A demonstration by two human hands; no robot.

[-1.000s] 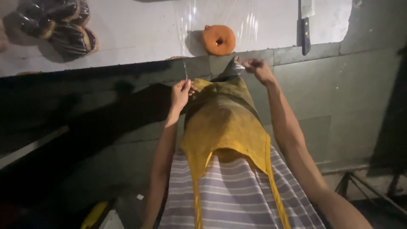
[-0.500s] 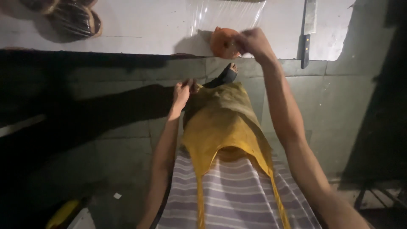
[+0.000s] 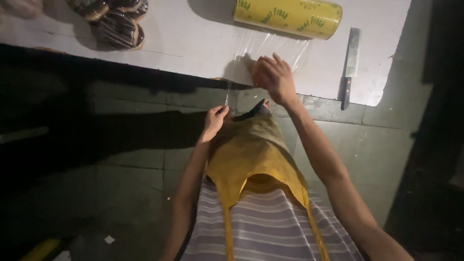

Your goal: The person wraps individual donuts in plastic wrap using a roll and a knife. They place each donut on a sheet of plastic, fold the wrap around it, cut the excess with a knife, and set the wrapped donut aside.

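L hand: your left hand [image 3: 214, 121] sits below the desk edge, fingers pinched shut on the near corner of the film sheet [image 3: 251, 60].
R hand: your right hand [image 3: 274, 77] is at 12 o'clock from your apron, fingers curled down over smth on the desk; can't tell what, it's hidden under the palm.
Film: clear sheet runs from the yellow wrap roll [image 3: 288, 18] toward you, over the desk edge to the L hand.
Roll: lies on its side at 12 o'clock of R hand, near it.
Desk: white top [image 3: 183, 38].
Knife: cleaver [image 3: 350, 65] at 3 o'clock of R hand, handle toward you, apart from it.
Donuts: wrapped choc ones [image 3: 113, 21] at 10 o'clock, well apart.
Body: yellow apron [image 3: 251, 159] over striped shirt.
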